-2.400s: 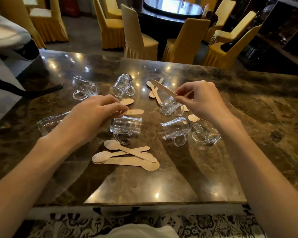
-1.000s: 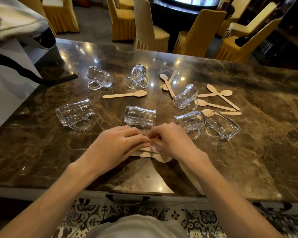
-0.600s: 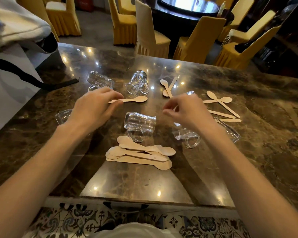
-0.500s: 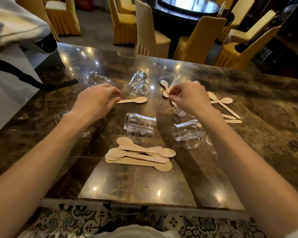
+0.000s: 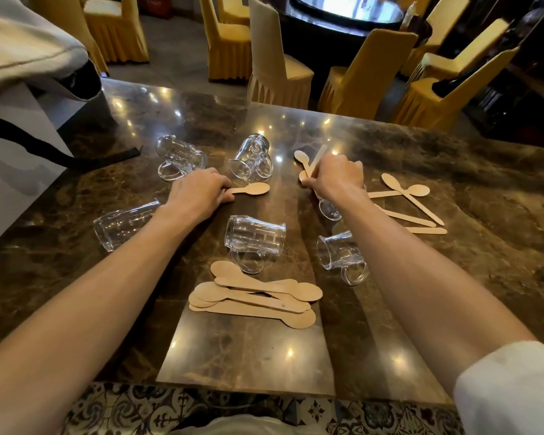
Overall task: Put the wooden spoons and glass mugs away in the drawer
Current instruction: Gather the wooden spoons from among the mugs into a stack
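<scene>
Nothing stowed yet: left hand [image 5: 198, 193] pinching a lone spoon [image 5: 251, 189], right hand [image 5: 335, 177] gripping crossed spoons [image 5: 307, 160], gathered spoon pile [image 5: 255, 295] and mugs [image 5: 255, 238] still on desk [image 5: 248, 356], no drawer visible.

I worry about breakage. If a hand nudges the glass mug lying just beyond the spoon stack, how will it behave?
The mug lies on its side, so it may roll, though its handle rests on the table and probably checks that. The polished stone looks slick, so it likely slides. Clear glass: probably breakable.
</scene>
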A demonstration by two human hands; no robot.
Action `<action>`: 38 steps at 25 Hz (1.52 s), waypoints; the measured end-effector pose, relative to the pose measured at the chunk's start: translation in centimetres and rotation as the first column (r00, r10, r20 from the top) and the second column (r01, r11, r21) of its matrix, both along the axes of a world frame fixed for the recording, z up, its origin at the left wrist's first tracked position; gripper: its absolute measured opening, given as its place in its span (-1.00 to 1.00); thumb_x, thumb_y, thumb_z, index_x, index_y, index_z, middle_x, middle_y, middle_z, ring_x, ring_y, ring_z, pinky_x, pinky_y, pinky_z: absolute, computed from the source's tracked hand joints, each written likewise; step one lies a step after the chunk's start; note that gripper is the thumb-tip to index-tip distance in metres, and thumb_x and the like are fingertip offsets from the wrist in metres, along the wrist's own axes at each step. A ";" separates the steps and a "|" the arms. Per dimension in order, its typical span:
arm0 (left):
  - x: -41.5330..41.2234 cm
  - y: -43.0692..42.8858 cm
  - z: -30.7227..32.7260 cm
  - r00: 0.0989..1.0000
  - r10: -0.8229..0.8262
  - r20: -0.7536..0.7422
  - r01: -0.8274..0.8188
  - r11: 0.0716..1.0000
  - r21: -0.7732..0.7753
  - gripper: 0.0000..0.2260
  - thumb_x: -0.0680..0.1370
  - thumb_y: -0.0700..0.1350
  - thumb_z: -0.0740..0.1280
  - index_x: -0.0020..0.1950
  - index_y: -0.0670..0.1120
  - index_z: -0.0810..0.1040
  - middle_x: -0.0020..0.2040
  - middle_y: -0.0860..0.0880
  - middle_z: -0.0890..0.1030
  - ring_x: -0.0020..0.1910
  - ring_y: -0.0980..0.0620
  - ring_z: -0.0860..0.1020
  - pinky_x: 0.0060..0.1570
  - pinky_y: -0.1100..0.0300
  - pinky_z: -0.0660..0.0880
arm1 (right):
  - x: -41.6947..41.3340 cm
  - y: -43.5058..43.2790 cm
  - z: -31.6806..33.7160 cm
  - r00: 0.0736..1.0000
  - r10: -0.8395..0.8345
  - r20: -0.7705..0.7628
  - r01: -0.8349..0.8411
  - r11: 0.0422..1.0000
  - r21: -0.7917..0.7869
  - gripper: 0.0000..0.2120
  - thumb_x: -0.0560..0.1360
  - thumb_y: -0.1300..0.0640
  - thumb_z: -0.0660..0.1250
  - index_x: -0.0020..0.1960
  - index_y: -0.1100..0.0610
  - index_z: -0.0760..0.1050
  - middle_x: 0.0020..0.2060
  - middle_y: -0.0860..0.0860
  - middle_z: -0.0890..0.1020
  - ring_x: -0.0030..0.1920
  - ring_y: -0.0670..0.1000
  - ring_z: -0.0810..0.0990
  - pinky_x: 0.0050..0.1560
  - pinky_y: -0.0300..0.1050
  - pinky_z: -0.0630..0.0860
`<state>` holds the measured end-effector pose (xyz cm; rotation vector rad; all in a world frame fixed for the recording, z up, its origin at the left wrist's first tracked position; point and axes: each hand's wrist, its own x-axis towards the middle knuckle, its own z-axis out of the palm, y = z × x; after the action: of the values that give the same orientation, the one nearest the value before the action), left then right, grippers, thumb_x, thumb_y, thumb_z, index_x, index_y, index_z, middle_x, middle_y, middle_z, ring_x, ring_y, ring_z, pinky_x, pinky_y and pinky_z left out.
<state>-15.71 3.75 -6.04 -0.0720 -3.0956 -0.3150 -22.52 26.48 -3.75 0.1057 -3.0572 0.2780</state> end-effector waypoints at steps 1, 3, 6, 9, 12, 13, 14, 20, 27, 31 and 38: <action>0.0 0.0 -0.1 1.000 0.000 -0.002 0.000 1.000 0.005 -0.69 0.55 0.08 0.27 0.26 0.04 0.53 0.22 -0.02 0.53 0.19 -0.11 0.49 0.01 -0.03 0.45 | -0.2 0.0 -0.1 1.000 -0.006 -0.003 0.006 1.000 0.012 -0.72 0.46 -0.05 0.38 0.02 0.15 0.55 -0.10 0.10 0.64 0.00 0.11 0.58 0.19 0.06 0.29; 0.0 -0.2 -0.3 1.000 -0.002 -0.016 0.002 1.000 0.015 -0.70 0.55 0.07 0.27 0.25 0.06 0.53 0.20 -0.02 0.54 0.19 -0.11 0.49 0.00 -0.03 0.45 | -0.3 0.0 -0.1 1.000 -0.027 0.010 0.026 0.998 0.048 -0.76 0.47 -0.02 0.39 0.01 0.13 0.55 -0.10 0.09 0.63 0.02 0.11 0.57 0.21 0.07 0.24; 0.0 -0.3 -0.3 0.999 0.004 -0.042 -0.003 1.000 0.029 -0.74 0.56 0.05 0.27 0.22 0.07 0.55 0.18 -0.02 0.55 0.17 -0.11 0.49 -0.02 -0.02 0.44 | -0.3 -0.1 -0.2 0.997 -0.070 0.016 0.068 0.991 0.119 -0.83 0.49 0.05 0.38 -0.01 0.13 0.53 -0.12 0.07 0.62 0.03 0.11 0.56 0.25 0.08 0.18; -0.1 -0.2 -0.3 0.998 0.005 -0.065 -0.002 0.999 0.035 -0.78 0.56 0.03 0.27 0.17 0.06 0.58 0.14 -0.01 0.57 0.14 -0.12 0.50 -0.07 0.00 0.43 | -0.5 -0.4 -0.3 0.996 -0.092 0.018 0.089 0.988 0.130 -0.83 0.51 0.10 0.35 0.07 0.14 0.51 -0.12 0.06 0.61 0.07 0.12 0.56 0.34 0.16 0.09; -0.2 -0.2 -0.4 0.997 0.005 -0.076 -0.002 1.000 0.030 -0.79 0.56 0.03 0.27 0.15 0.05 0.58 0.12 -0.02 0.57 0.12 -0.12 0.51 -0.11 0.04 0.41 | -0.5 -0.6 -0.3 0.992 -0.113 0.051 0.108 0.989 0.097 -0.70 0.53 0.15 0.32 0.24 0.16 0.44 -0.06 0.08 0.61 0.13 0.15 0.55 0.40 0.24 -0.05; -0.1 -0.2 -0.4 0.997 0.001 -0.080 0.001 1.000 0.028 -0.79 0.56 0.03 0.26 0.15 0.05 0.58 0.12 -0.02 0.58 0.12 -0.12 0.51 -0.11 0.04 0.41 | -0.6 -0.6 -0.4 0.993 -0.108 0.045 0.105 0.992 0.072 -0.74 0.53 0.15 0.32 0.20 0.16 0.47 -0.05 0.08 0.61 0.13 0.15 0.55 0.40 0.25 -0.04; -0.1 -0.2 -0.5 0.997 -0.003 -0.082 0.005 1.000 0.026 -0.78 0.56 0.03 0.26 0.15 0.04 0.58 0.12 -0.02 0.58 0.12 -0.12 0.51 -0.11 0.04 0.42 | -0.5 -0.6 -0.4 0.994 -0.102 0.038 0.100 0.994 0.048 -0.78 0.53 0.15 0.32 0.16 0.16 0.49 -0.05 0.09 0.61 0.12 0.15 0.55 0.39 0.24 -0.01; 0.2 -0.1 0.2 0.991 -0.036 -0.131 0.045 0.997 0.064 -0.79 0.56 0.03 0.27 0.15 0.04 0.58 0.10 -0.02 0.58 0.09 -0.10 0.52 -0.14 0.06 0.38 | -0.5 -0.6 0.3 0.997 -0.068 -0.020 0.067 0.997 -0.047 -0.88 0.50 0.14 0.36 0.02 0.14 0.57 -0.16 0.06 0.56 0.05 0.11 0.54 0.33 0.21 0.17; 1.7 0.1 3.0 0.962 -0.120 -0.244 0.150 0.982 0.111 -0.75 0.52 0.11 0.28 0.13 0.08 0.58 0.09 0.02 0.60 0.05 -0.09 0.56 -0.03 -0.01 0.49 | 1.7 0.1 3.5 0.993 0.018 -0.113 -0.038 0.984 -0.175 -0.83 0.49 0.05 0.37 0.04 0.06 0.62 -0.16 0.00 0.59 -0.14 -0.01 0.40 0.12 0.03 0.31; 3.5 0.6 4.7 0.946 -0.147 -0.290 0.203 0.964 0.172 -0.74 0.50 0.11 0.28 0.13 0.08 0.59 0.10 0.03 0.60 0.05 -0.08 0.55 0.00 -0.05 0.51 | 4.2 0.4 5.3 0.988 0.092 -0.127 -0.120 0.966 -0.230 -0.80 0.47 0.02 0.39 0.05 0.08 0.63 -0.09 0.00 0.65 -0.15 -0.04 0.45 -0.02 -0.04 0.42; 7.4 1.5 6.8 0.925 -0.256 -0.280 0.312 0.934 0.175 -0.60 0.44 0.19 0.15 0.14 0.08 0.59 0.08 0.06 0.60 0.02 -0.01 0.55 -0.04 -0.03 0.53 | 8.6 1.1 7.2 0.974 0.177 -0.142 -0.208 0.949 -0.237 -0.81 0.45 -0.02 0.40 0.04 0.00 0.64 -0.18 -0.10 0.60 -0.15 -0.07 0.50 0.06 0.07 0.50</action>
<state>-8.32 5.24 0.75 -0.5194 -2.7725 -0.5989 -13.96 27.63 3.49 0.3927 -2.8654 0.6419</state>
